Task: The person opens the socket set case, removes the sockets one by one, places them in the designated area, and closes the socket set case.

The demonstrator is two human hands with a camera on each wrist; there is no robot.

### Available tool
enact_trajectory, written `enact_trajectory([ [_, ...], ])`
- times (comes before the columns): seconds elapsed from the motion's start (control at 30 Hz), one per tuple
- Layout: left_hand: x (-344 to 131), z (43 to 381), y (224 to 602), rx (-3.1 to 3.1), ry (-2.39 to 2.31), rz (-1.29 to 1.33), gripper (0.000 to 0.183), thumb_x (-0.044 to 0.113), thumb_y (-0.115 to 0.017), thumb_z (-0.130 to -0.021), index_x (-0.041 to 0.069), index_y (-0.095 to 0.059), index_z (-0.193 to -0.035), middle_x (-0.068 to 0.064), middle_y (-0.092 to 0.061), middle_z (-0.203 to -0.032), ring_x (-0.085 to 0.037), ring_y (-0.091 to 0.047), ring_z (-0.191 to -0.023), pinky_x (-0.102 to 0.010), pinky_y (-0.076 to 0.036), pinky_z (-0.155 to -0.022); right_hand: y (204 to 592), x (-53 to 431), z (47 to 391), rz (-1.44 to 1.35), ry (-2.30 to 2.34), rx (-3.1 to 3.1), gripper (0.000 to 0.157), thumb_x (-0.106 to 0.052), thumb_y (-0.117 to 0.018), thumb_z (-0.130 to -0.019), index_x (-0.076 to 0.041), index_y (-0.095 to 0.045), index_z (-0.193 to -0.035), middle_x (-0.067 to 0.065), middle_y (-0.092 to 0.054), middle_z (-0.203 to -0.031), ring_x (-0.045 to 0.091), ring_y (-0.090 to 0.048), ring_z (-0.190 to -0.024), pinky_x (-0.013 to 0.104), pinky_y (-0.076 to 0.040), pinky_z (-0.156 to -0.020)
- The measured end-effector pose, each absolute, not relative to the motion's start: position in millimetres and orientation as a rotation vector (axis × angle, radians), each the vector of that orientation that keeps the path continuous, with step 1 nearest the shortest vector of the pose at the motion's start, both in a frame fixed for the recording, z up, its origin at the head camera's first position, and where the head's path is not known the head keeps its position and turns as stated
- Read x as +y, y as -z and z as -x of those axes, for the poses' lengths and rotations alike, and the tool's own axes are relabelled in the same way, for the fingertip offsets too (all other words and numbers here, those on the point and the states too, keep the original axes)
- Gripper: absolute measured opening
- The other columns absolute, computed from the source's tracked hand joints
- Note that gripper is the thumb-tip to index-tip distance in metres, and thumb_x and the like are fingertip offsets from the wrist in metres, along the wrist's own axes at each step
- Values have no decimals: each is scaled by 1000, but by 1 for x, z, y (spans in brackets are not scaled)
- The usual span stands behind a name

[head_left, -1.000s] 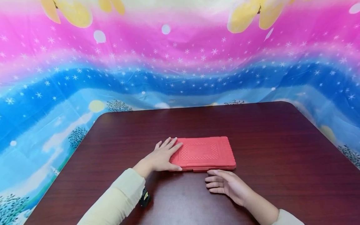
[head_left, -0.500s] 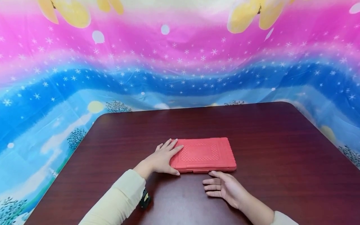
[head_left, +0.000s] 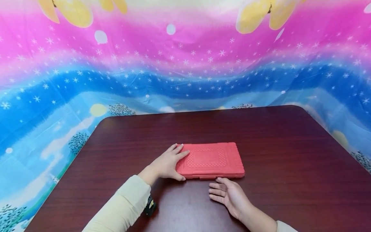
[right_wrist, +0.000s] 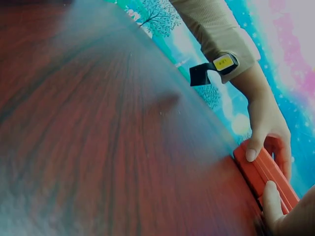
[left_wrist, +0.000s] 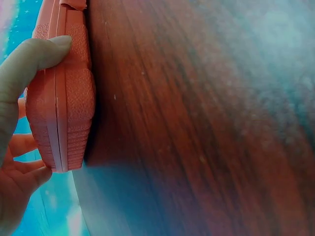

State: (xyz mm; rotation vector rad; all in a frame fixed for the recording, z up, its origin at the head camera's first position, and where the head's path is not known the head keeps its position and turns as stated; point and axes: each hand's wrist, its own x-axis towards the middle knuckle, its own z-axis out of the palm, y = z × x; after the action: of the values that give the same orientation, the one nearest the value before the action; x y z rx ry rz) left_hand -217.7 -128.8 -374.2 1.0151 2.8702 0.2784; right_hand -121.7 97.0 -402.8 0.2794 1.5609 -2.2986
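A closed red plastic case with a textured lid and a front latch lies flat on the dark wooden table. My left hand grips its left end, fingers spread over the lid and thumb on the front edge. In the left wrist view, the left thumb lies across the seam of the case, with other fingers behind its end. At the front, my right hand is near the latch. Its thumb reaches the case's lower front edge, while its other fingers extend loosely over the table.
The brown table has rounded far corners. Behind it hangs a pink and blue printed cloth. A black wrist-worn device with a yellow label sits at the left sleeve.
My right hand has shifted slightly left and down, its thumb now by the latch. The left thumb has slid a little down the case's front edge. The case stays closed.
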Motion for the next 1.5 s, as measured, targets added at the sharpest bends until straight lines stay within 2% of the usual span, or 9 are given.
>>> enact_trajectory([
  [0.13, -128, 218, 372, 2871, -251, -1025, 88, 50, -72, -58, 14, -38, -131, -15, -27, -137, -33, -21, -124, -39, -29, -95, 403, 96, 120, -291, 2332, 1501, 48, -20, -36, -90, 14, -18, -120, 29, -46, -111, 30, -53, -93, 43, -42, -81],
  [0.27, -129, 219, 369, 2864, -227, -1025, 86, 50, -71, -58, 14, -40, -130, -16, -30, -135, -34, -23, -123, -37, -30, -94, 404, 94, 121, -274, 2355, 1434, 48, -19, -35, -91, 14, -17, -120, 36, -38, -117, 34, -49, -99, 44, -39, -83],
  [0.47, -131, 221, 366, 2853, -282, -1001, 84, 48, -71, -59, 14, -41, -130, -15, -29, -136, -34, -23, -124, -40, -31, -93, 405, 84, 133, -290, 2470, 1315, 54, -15, -38, -93, 17, -10, -126, 43, -22, -123, 44, -32, -113, 45, -33, -89],
  [0.53, -132, 221, 367, 2849, -298, -983, 85, 48, -72, -59, 15, -40, -130, -14, -28, -136, -33, -22, -124, -40, -31, -93, 406, 78, 137, -335, 2526, 1274, 51, -12, -41, -92, 17, -14, -123, 42, -24, -121, 44, -33, -113, 45, -32, -90],
  [0.63, -132, 221, 368, 2844, -321, -958, 85, 50, -71, -59, 17, -40, -131, -13, -28, -137, -32, -21, -125, -40, -31, -93, 408, 69, 139, -397, 2589, 1250, 33, -9, -43, -91, 14, -25, -107, 38, -29, -113, 40, -42, -106, 45, -32, -89],
  [0.73, -131, 221, 369, 2837, -340, -937, 85, 52, -71, -59, 19, -40, -131, -12, -27, -137, -30, -20, -126, -40, -30, -93, 411, 64, 141, -430, 2631, 1256, 20, -6, -42, -90, 7, -28, -94, 31, -33, -104, 34, -51, -97, 43, -34, -88],
  [1.03, -130, 222, 366, 2808, -400, -935, 81, 49, -71, -61, 18, -41, -130, -12, -28, -137, -31, -21, -125, -40, -32, -92, 414, 63, 142, -455, 2662, 1326, 22, -8, -43, -90, 8, -30, -94, 26, -43, -94, 27, -57, -87, 38, -40, -82],
  [1.23, -131, 224, 364, 2806, -420, -928, 80, 48, -71, -62, 18, -41, -130, -13, -29, -136, -32, -21, -125, -41, -32, -92, 412, 63, 143, -454, 2658, 1335, 17, -8, -42, -90, 5, -32, -87, 15, -52, -80, 23, -59, -79, 35, -44, -78],
  [1.5, -131, 225, 364, 2792, -412, -946, 82, 50, -72, -59, 19, -42, -129, -11, -29, -137, -30, -21, -126, -39, -33, -92, 413, 66, 136, -437, 2621, 1312, 16, -8, -42, -91, 2, -30, -86, 18, -50, -84, 25, -58, -85, 37, -43, -80],
])
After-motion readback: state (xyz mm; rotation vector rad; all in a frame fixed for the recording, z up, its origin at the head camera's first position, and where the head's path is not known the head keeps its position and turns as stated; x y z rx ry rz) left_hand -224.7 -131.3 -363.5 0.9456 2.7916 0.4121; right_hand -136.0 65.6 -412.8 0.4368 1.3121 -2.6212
